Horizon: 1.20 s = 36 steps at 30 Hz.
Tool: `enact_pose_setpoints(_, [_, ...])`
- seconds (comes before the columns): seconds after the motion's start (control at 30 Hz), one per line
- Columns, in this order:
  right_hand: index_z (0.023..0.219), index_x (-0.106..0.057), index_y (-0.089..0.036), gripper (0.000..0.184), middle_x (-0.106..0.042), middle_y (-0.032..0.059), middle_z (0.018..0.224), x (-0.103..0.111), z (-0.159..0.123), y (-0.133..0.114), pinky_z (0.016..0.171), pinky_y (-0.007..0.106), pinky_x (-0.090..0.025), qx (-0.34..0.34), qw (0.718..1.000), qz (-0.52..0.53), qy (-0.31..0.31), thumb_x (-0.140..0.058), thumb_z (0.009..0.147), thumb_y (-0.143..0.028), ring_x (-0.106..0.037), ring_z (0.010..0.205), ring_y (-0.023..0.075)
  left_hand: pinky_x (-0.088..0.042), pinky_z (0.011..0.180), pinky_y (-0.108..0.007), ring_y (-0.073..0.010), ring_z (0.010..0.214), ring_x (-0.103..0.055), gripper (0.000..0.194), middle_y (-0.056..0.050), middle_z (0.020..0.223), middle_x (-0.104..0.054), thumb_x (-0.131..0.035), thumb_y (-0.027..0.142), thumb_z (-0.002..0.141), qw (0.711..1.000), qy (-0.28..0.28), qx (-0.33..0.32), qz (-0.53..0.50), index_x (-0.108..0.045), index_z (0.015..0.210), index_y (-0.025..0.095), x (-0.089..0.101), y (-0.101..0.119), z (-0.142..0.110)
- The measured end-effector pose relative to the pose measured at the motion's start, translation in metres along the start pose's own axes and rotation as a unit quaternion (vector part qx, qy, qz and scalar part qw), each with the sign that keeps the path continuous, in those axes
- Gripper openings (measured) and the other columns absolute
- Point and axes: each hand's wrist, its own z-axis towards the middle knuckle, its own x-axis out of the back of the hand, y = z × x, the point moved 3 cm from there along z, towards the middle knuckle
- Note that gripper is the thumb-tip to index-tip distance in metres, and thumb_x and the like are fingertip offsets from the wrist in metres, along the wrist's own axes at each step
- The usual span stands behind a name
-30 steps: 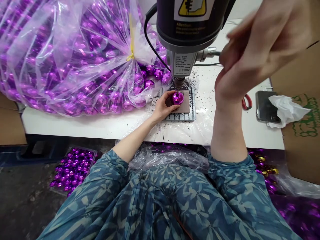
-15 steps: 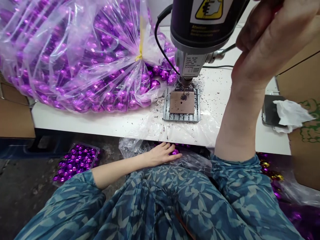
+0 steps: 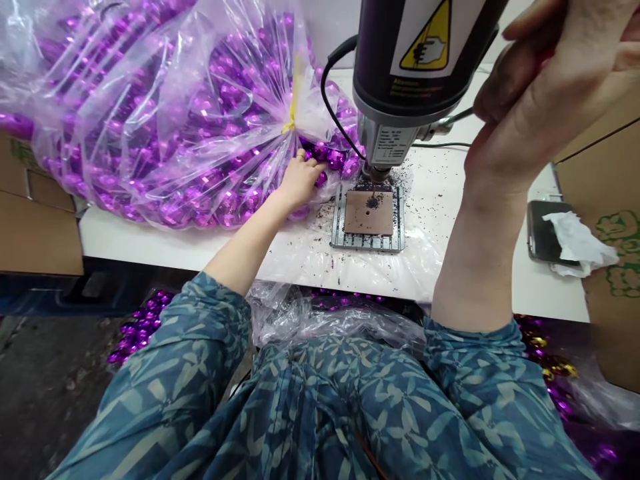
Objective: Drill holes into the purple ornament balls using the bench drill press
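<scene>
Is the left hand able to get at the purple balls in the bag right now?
Probably yes: the left hand is already at the bag's open mouth, fingers on the purple balls spilling out there, nothing between them.

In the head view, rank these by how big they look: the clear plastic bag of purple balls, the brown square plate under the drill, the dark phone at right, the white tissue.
1. Clear plastic bag of purple balls, by far.
2. Brown square plate.
3. Dark phone and white crumpled tissue: too alike to rank; the tissue covers part of the phone.
</scene>
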Motion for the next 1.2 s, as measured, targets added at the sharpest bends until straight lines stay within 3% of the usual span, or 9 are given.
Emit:
enact_pose_setpoints(0.1, [0.052, -0.049, -0.015, 0.049, -0.028, -0.0067, 0.041, -0.001, -0.001, -0.003, 0.039, 0.022, -0.015, -0.005, 1.000, -0.001, -0.021, -0.071, 0.061, -0.059, -0.029, 0.034, 0.0018, -0.036, 0.118, -0.067, -0.0446, 0.128, -0.057, 0.020, -0.008, 0.083, -0.071, -0.087, 0.031, 0.068, 0.999, -0.035, 0.005, 0.016, -0.075, 0.081, 0.024, -0.007, -0.014, 0.008])
enact_pose_setpoints(0.17, [0.053, -0.052, -0.014, 0.054, -0.026, -0.0069, 0.040, -0.001, -0.002, -0.004, 0.039, 0.019, -0.017, 0.001, 1.000, -0.006, -0.025, -0.068, 0.051, -0.065, -0.031, 0.034, 0.0009, -0.037, 0.116, -0.070, -0.0447, 0.127, -0.058, 0.033, -0.008, 0.091, -0.071, -0.092, 0.039, 0.067, 0.999, -0.018, 0.006, 0.029, -0.075, 0.091, 0.024, -0.004, -0.013, 0.006])
enact_pose_setpoints(0.3, [0.053, -0.052, -0.014, 0.054, -0.030, -0.0071, 0.040, -0.001, -0.002, -0.005, 0.037, 0.017, -0.017, 0.022, 0.999, -0.010, -0.030, -0.066, 0.058, -0.066, -0.029, 0.033, -0.0012, -0.052, 0.108, -0.064, -0.0357, 0.122, -0.066, 0.056, -0.009, 0.118, -0.070, -0.082, 0.061, 0.083, 0.995, 0.079, 0.018, -0.055, -0.066, 0.128, 0.032, 0.023, 0.012, -0.007])
enact_pose_setpoints(0.4, [0.054, -0.050, -0.015, 0.046, -0.035, -0.0072, 0.041, -0.001, -0.002, -0.006, 0.038, 0.016, -0.017, 0.013, 0.999, -0.012, -0.035, -0.066, 0.082, -0.047, -0.029, 0.034, -0.0020, -0.062, 0.098, -0.054, -0.0308, 0.121, -0.071, 0.058, -0.009, 0.127, -0.070, -0.064, 0.067, 0.096, 0.977, 0.055, 0.048, -0.198, -0.055, 0.143, 0.034, 0.028, 0.040, -0.023])
enact_pose_setpoints(0.5, [0.054, -0.051, -0.016, 0.044, -0.034, -0.0070, 0.041, -0.001, -0.004, -0.007, 0.039, 0.015, -0.020, -0.021, 0.999, -0.003, -0.036, -0.042, 0.098, -0.014, -0.031, 0.035, -0.0016, -0.067, 0.092, -0.047, -0.0283, 0.118, -0.074, 0.060, -0.012, 0.131, -0.070, -0.051, 0.069, 0.102, 0.958, -0.017, 0.067, -0.278, -0.051, 0.148, 0.032, 0.008, 0.064, -0.041])
enact_pose_setpoints(0.77, [0.050, -0.054, -0.013, 0.045, -0.034, -0.0076, 0.038, -0.004, -0.008, -0.015, 0.041, 0.013, -0.017, -0.031, 0.998, 0.016, -0.045, -0.048, 0.094, -0.014, -0.031, 0.034, -0.0029, -0.070, 0.088, -0.045, -0.0285, 0.117, -0.075, 0.069, -0.014, 0.128, -0.074, -0.034, 0.077, 0.102, 0.919, -0.124, 0.131, -0.350, -0.060, 0.139, 0.026, -0.046, 0.078, -0.070])
enact_pose_setpoints(0.93, [0.050, -0.054, -0.016, 0.052, -0.035, -0.0069, 0.039, -0.002, -0.007, -0.016, 0.043, 0.020, -0.015, -0.026, 0.997, 0.027, -0.072, -0.075, 0.061, -0.062, -0.036, 0.034, 0.0013, -0.067, 0.082, -0.036, -0.0247, 0.111, -0.076, 0.048, -0.012, 0.123, -0.074, -0.048, 0.058, 0.105, 0.814, -0.080, 0.265, -0.511, -0.061, 0.137, 0.025, -0.050, 0.087, -0.076])
enact_pose_setpoints(1.07, [0.051, -0.053, -0.018, 0.057, -0.034, -0.0055, 0.040, 0.000, -0.006, -0.017, 0.044, 0.026, -0.015, -0.019, 0.997, 0.026, -0.068, -0.074, 0.049, -0.071, -0.040, 0.035, 0.0061, -0.062, 0.070, -0.024, -0.0192, 0.096, -0.077, 0.038, -0.009, 0.110, -0.075, -0.049, 0.042, 0.107, 0.691, 0.006, 0.386, -0.611, -0.061, 0.136, 0.021, -0.047, 0.104, -0.078])
enact_pose_setpoints(1.2, [0.049, -0.051, -0.019, 0.059, -0.038, -0.0055, 0.040, -0.001, -0.008, -0.021, 0.047, 0.026, -0.014, -0.031, 0.996, -0.007, -0.080, -0.069, 0.050, -0.076, -0.038, 0.035, 0.0038, -0.057, 0.063, -0.020, -0.0145, 0.081, -0.075, 0.033, -0.008, 0.100, -0.077, -0.055, 0.032, 0.104, 0.656, 0.014, 0.409, -0.634, -0.061, 0.133, 0.018, -0.045, 0.115, -0.078])
